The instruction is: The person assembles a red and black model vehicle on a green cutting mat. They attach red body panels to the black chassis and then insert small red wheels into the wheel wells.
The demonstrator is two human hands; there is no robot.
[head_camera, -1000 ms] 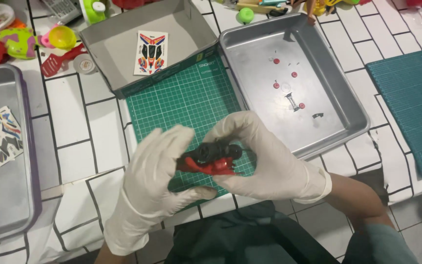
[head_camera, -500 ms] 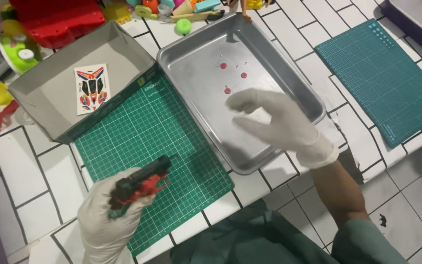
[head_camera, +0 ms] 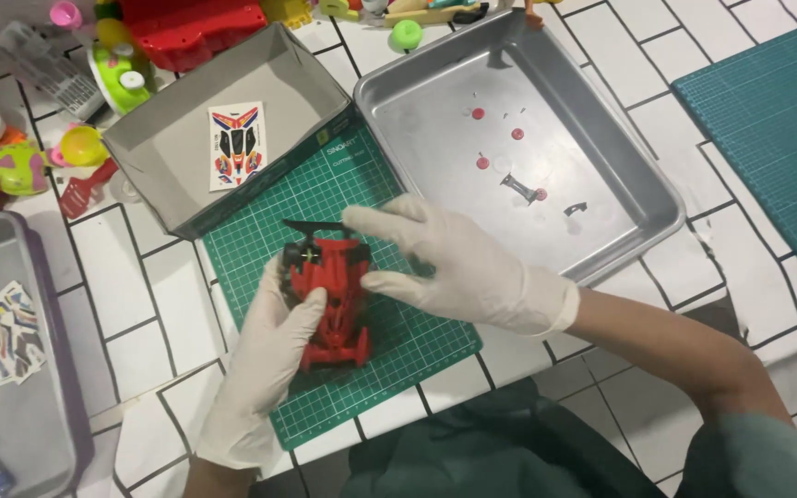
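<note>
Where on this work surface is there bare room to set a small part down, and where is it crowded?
Free: the metal tray's left half, away from its small red parts; the green cutting mat's near right corner; white tiles between mat and grey tray. Crowded: the far left edge with plastic toys, and mid-mat, where both hands hold the red toy car.

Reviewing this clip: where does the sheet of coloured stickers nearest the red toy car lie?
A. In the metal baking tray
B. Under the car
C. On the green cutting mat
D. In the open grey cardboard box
D: the sticker sheet lies flat on the floor of the open grey cardboard box, beyond the red toy car.
</note>
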